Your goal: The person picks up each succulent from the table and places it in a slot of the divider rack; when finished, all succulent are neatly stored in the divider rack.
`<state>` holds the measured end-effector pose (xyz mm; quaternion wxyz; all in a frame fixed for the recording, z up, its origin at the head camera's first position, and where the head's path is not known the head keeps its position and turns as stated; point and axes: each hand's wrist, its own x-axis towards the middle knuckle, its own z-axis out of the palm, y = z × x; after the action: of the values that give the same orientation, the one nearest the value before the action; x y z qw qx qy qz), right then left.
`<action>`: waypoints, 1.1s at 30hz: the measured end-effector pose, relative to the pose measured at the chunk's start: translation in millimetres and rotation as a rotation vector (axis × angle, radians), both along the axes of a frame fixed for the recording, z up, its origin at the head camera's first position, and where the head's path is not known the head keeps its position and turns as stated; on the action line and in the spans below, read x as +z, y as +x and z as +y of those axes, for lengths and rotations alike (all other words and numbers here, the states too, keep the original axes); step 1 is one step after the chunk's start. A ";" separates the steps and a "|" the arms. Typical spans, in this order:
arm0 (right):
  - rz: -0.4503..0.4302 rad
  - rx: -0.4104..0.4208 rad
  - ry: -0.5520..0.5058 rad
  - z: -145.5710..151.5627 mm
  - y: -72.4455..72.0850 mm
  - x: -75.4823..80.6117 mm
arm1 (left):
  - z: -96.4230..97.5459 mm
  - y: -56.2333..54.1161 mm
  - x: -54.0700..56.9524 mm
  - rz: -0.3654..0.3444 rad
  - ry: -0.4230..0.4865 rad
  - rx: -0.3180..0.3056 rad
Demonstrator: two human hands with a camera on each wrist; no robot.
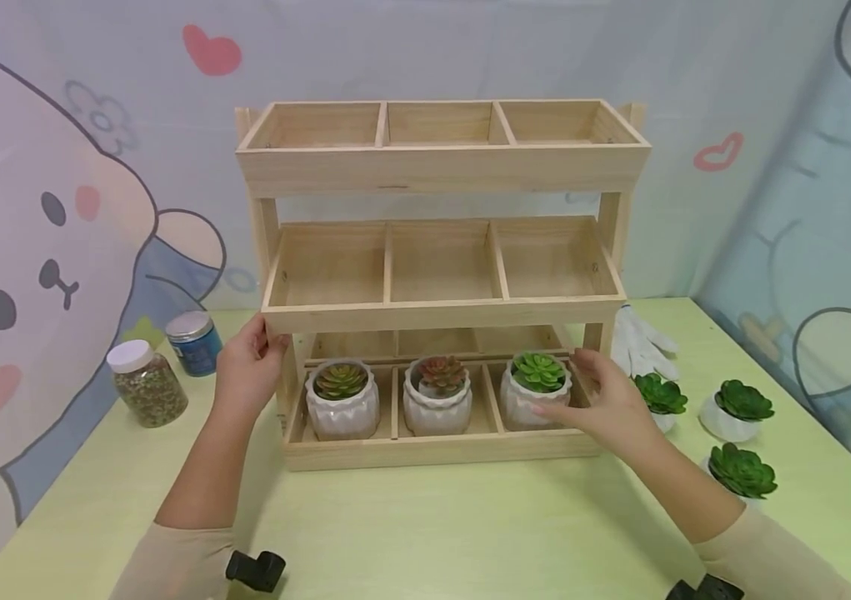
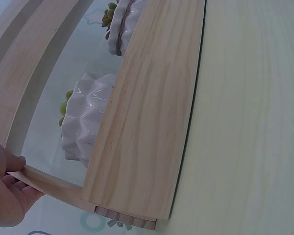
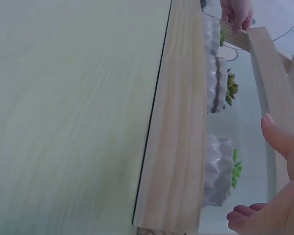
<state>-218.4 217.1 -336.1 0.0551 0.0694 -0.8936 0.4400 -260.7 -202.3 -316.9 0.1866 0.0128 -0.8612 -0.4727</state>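
A three-tier wooden plant stand (image 1: 440, 171) stands on the table, each tier divided into three compartments. My left hand (image 1: 251, 360) grips its left upright (image 2: 54, 188) just below the middle tier, thumb and fingers round the strip. In the bottom tier sit three white ceramic pots with succulents: a green-red one (image 1: 342, 417) at left, a reddish one (image 1: 438, 410) in the middle and a bright green one (image 1: 526, 407) at right. Beside the right pot is my right hand (image 1: 613, 408), thumb extended across the pot's side in the head view, fingers loosely bent near the right upright (image 1: 594, 336).
A jar of dried bits (image 1: 151, 396) with a white lid and a blue jar (image 1: 196, 350) stand at left. At right lie white gloves (image 1: 638, 343) and three more potted succulents, one (image 1: 728, 421) near the table's right edge. A printed cloth (image 1: 440, 50) hangs behind.
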 end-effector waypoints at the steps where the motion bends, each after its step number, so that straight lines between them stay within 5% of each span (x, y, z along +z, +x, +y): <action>1: 0.001 -0.005 0.001 1.6 4.2 2.6 | -0.1 0.0 0.0 0.002 0.000 0.001; 12: 0.040 -0.085 -0.021 34.9 43.4 27.1 | -1.4 -0.3 -1.8 0.032 -0.011 -0.012; 20: 0.107 -0.169 0.054 77.2 51.0 33.1 | -0.6 2.4 0.8 0.026 -0.018 -0.008; 33: -0.029 -0.180 0.138 148.2 53.5 9.5 | 0.2 1.4 1.5 0.012 -0.012 -0.022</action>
<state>-164.9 365.3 -326.6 0.0767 -0.0139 -0.9252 0.3715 -259.2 -202.1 -315.3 0.1869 -0.0005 -0.8630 -0.4694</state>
